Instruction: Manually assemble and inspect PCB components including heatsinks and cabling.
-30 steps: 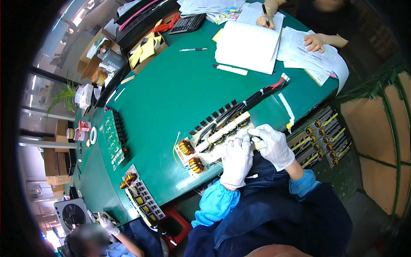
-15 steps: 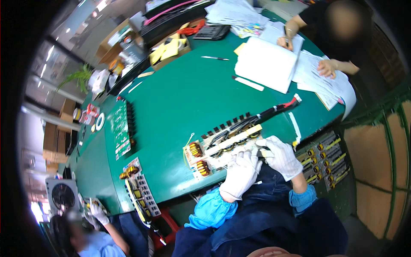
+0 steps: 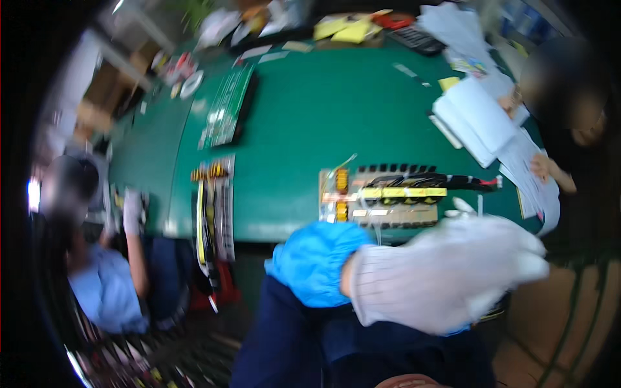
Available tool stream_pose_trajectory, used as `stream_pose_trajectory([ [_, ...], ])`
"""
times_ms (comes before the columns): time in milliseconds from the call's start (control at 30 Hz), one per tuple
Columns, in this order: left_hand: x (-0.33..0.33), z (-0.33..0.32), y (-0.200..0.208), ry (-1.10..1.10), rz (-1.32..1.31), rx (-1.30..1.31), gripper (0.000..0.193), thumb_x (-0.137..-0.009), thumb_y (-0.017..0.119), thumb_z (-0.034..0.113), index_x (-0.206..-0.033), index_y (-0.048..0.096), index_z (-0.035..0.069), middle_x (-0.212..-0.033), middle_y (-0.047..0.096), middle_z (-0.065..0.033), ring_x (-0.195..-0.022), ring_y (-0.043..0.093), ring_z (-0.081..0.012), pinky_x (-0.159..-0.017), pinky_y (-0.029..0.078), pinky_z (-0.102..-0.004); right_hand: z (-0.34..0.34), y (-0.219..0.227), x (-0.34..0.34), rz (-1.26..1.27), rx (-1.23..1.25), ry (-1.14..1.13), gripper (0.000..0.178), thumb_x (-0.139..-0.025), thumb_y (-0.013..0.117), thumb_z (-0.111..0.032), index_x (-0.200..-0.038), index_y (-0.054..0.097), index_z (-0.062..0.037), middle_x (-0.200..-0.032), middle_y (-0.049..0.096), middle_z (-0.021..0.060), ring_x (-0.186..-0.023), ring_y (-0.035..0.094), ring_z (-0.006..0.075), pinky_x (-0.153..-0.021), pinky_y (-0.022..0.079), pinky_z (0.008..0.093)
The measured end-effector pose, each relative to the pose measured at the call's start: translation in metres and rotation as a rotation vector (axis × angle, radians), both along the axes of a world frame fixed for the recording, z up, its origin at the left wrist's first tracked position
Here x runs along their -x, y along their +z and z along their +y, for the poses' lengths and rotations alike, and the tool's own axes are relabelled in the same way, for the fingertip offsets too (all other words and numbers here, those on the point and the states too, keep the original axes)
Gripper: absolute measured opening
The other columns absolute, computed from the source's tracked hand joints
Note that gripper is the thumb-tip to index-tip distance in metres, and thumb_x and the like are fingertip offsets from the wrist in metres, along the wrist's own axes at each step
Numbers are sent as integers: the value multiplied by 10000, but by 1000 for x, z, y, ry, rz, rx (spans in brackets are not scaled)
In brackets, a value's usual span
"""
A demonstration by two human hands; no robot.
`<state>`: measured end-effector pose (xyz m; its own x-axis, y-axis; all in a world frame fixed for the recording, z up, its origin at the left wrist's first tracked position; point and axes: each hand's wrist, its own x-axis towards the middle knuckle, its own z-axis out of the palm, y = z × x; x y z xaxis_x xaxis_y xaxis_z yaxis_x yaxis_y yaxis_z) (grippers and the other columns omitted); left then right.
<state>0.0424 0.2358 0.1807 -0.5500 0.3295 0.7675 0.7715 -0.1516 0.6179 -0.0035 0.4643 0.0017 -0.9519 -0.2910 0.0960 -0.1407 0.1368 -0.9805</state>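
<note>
My left hand (image 3: 453, 268), in a white glove with a blue sleeve cuff (image 3: 320, 262), reaches across in front of me to the right, close to the camera. Motion smears its fingers, so its grip does not show. Behind it my right hand is almost wholly hidden; a bit of blue cuff (image 3: 458, 332) peeks out below. Just beyond the left glove, on the table's near edge, lies a circuit board (image 3: 394, 213) with yellow-and-black coils (image 3: 341, 212), a yellow strip (image 3: 404, 193), black cables and a row of black parts.
A similar board (image 3: 224, 213) overhangs the table's near edge at left. Farther back lies a green circuit board (image 3: 228, 103). Papers and an open notebook (image 3: 475, 119) cover the right side, beside a seated person. Another gloved person (image 3: 110, 284) sits at left.
My view has swung, shifting the table in the picture. Both hands have left the circuit board; my left hand has moved right and nearer the camera, covering the right hand.
</note>
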Motion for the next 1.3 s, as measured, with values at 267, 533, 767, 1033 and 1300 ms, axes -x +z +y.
stream_pose_trajectory([
  [267,-42,15,-13,-44,21,-257,535,-830,608,144,-1348,512,46,-1341,538,-174,-1212,543,-285,-1057,427,-445,2,20,-2,0,-353,-166,472,-1077,373,-355,-1384,560,-49,-1061,686,114,-593,574,69,-541,415,194],
  [533,-70,-60,-77,127,-392,-237,283,-894,542,-45,-1138,670,21,-1127,692,-128,-1043,666,-317,-946,513,-405,-55,43,-18,-1,-354,-131,385,-1058,492,-256,-1347,582,-17,-1053,695,128,-658,590,88,-587,488,223],
  [767,-96,-125,-182,1060,-779,-580,340,-961,501,-12,-1290,578,-40,-1229,648,-133,-1126,619,-199,-1009,470,-329,-121,37,-28,-131,-306,108,420,-1001,574,-161,-1399,523,-37,-1165,668,120,-657,624,126,-562,496,208],
  [1033,-76,-124,-209,1198,-477,240,454,-830,669,39,-1280,606,42,-1255,621,-169,-1183,581,-353,-1014,474,-429,-94,59,32,-485,566,184,679,-946,601,-206,-1526,312,-5,-1395,554,152,-643,506,67,-444,387,181],
  [1300,-41,-140,-225,1126,-324,471,188,-753,758,111,-921,684,70,-1009,683,-90,-1000,617,-318,-855,520,-413,40,22,49,-483,694,-152,512,-1041,464,-151,-1516,342,-4,-1515,460,151,-640,469,44,-431,349,166],
])
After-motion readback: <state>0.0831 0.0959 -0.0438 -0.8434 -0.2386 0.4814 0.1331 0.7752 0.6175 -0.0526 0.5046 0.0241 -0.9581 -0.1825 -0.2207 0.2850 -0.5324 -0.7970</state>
